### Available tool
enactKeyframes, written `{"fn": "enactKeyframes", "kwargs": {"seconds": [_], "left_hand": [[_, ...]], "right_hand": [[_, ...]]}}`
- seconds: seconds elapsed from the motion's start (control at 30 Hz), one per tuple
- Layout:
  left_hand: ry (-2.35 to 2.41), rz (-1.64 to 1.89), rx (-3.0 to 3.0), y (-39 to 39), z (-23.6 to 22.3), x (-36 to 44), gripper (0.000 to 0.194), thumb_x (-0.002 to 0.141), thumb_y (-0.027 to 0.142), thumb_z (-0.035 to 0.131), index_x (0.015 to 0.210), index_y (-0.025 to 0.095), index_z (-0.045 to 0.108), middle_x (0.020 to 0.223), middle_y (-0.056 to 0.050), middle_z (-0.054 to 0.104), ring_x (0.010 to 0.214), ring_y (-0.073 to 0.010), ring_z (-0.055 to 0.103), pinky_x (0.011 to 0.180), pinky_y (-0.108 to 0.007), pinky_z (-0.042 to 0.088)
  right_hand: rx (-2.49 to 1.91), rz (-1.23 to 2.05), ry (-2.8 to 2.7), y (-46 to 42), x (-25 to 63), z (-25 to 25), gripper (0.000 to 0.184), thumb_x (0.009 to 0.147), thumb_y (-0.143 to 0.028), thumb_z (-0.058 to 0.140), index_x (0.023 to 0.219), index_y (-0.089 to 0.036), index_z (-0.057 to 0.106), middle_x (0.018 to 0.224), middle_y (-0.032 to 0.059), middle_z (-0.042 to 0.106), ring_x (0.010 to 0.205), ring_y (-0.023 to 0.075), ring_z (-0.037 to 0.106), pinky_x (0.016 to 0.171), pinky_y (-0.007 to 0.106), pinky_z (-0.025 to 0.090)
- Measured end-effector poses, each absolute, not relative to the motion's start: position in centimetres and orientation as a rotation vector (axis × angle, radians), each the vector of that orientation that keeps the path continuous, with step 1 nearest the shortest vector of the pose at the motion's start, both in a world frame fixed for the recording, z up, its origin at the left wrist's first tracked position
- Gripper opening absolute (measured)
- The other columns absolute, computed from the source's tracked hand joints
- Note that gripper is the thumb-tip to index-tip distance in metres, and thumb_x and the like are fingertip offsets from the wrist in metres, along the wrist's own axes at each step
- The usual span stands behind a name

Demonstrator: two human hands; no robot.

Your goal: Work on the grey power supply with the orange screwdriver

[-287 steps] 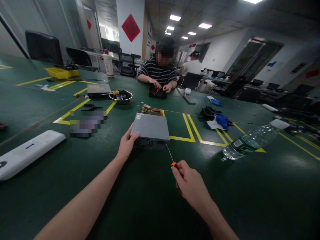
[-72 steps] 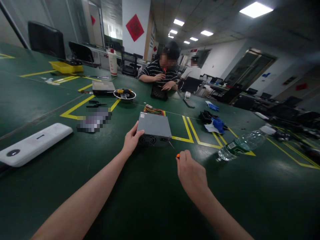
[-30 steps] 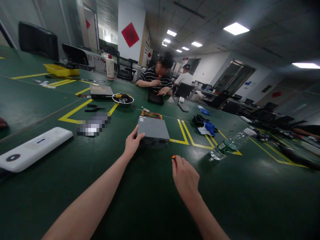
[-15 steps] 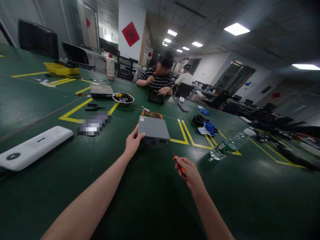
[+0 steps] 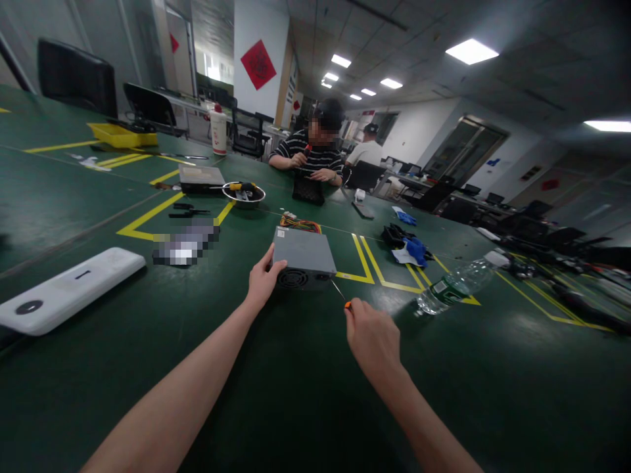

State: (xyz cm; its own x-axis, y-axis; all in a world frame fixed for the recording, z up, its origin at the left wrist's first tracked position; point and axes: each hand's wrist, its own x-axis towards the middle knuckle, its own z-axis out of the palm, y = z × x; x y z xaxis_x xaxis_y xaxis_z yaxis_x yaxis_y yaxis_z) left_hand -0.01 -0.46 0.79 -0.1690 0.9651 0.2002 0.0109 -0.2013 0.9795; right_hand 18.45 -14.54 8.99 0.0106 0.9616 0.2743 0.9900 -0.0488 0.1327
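Observation:
A grey computer power supply (image 5: 304, 253) lies on the green table, its fan grille towards me and its coloured cables (image 5: 302, 224) bunched behind it. My left hand (image 5: 263, 276) grips its left side, thumb on the top edge and fingers along the side. In my right hand (image 5: 375, 335) is a screwdriver (image 5: 348, 304) with an orange handle, mostly hidden by the closed fingers. The thin shaft points at the lower right corner of the front face; whether its tip sits in a screw I cannot tell.
Left stands a long white device (image 5: 73, 289); beyond it are black tools (image 5: 187, 210) and a metal bowl (image 5: 243, 195) with a yellow-handled tool. A water bottle (image 5: 458, 286) lies tilted at right, near blue-and-white gloves (image 5: 411, 253). Across the table sits a person (image 5: 308, 154).
My right hand has rolled over the screwdriver, so its back now faces up and covers most of the handle. My left hand and the power supply stay in place.

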Motion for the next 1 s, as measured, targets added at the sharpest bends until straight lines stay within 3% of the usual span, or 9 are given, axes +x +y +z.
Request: {"fn": "enactKeyframes", "kwargs": {"seconds": [0.1, 0.17, 0.33, 0.43, 0.53, 0.6, 0.7, 1.0], "left_hand": [[1.219, 1.495, 1.269, -0.4, 0.6, 0.0, 0.058, 0.069, 0.040, 0.060, 0.123, 0.026, 0.049, 0.127, -0.001, 0.052, 0.115, -0.0219, 0.049, 0.100, -0.034, 0.032], [1.223, 1.497, 1.258, -0.3, 0.5, 0.0, 0.058, 0.068, 0.040, 0.060, 0.123, 0.026, 0.049, 0.127, -0.001, 0.051, 0.116, -0.0222, 0.048, 0.101, -0.034, 0.032], [1.224, 1.512, 1.243, -0.1, 0.2, 0.2, 0.060, 0.067, 0.039, 0.061, 0.124, 0.025, 0.048, 0.126, -0.001, 0.052, 0.116, -0.0226, 0.048, 0.101, -0.035, 0.032], [1.209, 1.515, 1.231, -0.1, 0.2, 0.2, 0.059, 0.067, 0.038, 0.061, 0.124, 0.027, 0.049, 0.126, 0.001, 0.053, 0.116, -0.0225, 0.048, 0.101, -0.035, 0.032], [1.204, 1.518, 1.216, -0.1, 0.2, 0.2, 0.058, 0.067, 0.037, 0.061, 0.124, 0.027, 0.049, 0.125, 0.001, 0.054, 0.116, -0.0226, 0.048, 0.101, -0.035, 0.032], [1.200, 1.524, 1.220, -0.1, 0.3, 0.2, 0.059, 0.067, 0.037, 0.061, 0.124, 0.027, 0.049, 0.125, 0.000, 0.054, 0.115, -0.0226, 0.049, 0.101, -0.035, 0.032], [1.187, 1.522, 1.239, -0.2, 0.3, 0.2, 0.060, 0.068, 0.039, 0.061, 0.125, 0.027, 0.048, 0.125, 0.000, 0.054, 0.115, -0.0222, 0.049, 0.101, -0.034, 0.032], [1.189, 1.501, 1.235, -0.2, 0.4, 0.1, 0.060, 0.068, 0.038, 0.060, 0.125, 0.026, 0.047, 0.124, -0.001, 0.054, 0.116, -0.0229, 0.048, 0.101, -0.034, 0.031]], "right_hand": [[-2.122, -0.589, -2.156, -14.9, 17.8, 8.5, 0.021, 0.087, -0.016, 0.037, 0.089, -0.014, 0.058, 0.076, 0.0083, 0.061, 0.062, 0.0160, 0.053, 0.062, 0.031, 0.032], [-2.105, -0.460, -2.059, -15.0, 17.8, 8.1, 0.023, 0.087, -0.019, 0.037, 0.093, -0.013, 0.059, 0.078, 0.0089, 0.060, 0.066, 0.0176, 0.054, 0.066, 0.034, 0.034], [-1.832, 0.496, -1.376, -15.1, 18.0, 6.8, 0.032, 0.083, -0.025, 0.043, 0.112, -0.016, 0.055, 0.088, 0.0064, 0.059, 0.077, 0.0172, 0.056, 0.069, 0.033, 0.043], [-1.514, 1.091, -0.691, -15.0, 17.9, 6.4, 0.033, 0.076, -0.021, 0.054, 0.109, -0.018, 0.055, 0.076, 0.0019, 0.058, 0.065, 0.0120, 0.056, 0.052, 0.022, 0.046], [-1.149, 1.458, -0.216, -14.8, 17.6, 6.7, 0.022, 0.078, -0.016, 0.051, 0.099, -0.012, 0.055, 0.067, 0.0007, 0.053, 0.047, 0.0045, 0.045, 0.032, 0.010, 0.031], [-0.968, 1.619, -0.044, -14.7, 17.5, 7.0, 0.020, 0.084, -0.017, 0.041, 0.098, -0.009, 0.053, 0.066, 0.0021, 0.052, 0.043, 0.0027, 0.040, 0.028, 0.008, 0.026], [-0.886, 1.707, 0.048, -14.5, 17.3, 7.2, 0.023, 0.087, -0.015, 0.034, 0.102, -0.008, 0.051, 0.067, 0.0026, 0.052, 0.044, 0.0035, 0.043, 0.028, 0.008, 0.029], [-1.191, 1.507, -0.195, -14.3, 17.5, 5.5, 0.008, 0.080, -0.017, 0.049, 0.082, -0.013, 0.057, 0.061, -0.0016, 0.052, 0.045, 0.0043, 0.047, 0.031, 0.011, 0.032]]}}
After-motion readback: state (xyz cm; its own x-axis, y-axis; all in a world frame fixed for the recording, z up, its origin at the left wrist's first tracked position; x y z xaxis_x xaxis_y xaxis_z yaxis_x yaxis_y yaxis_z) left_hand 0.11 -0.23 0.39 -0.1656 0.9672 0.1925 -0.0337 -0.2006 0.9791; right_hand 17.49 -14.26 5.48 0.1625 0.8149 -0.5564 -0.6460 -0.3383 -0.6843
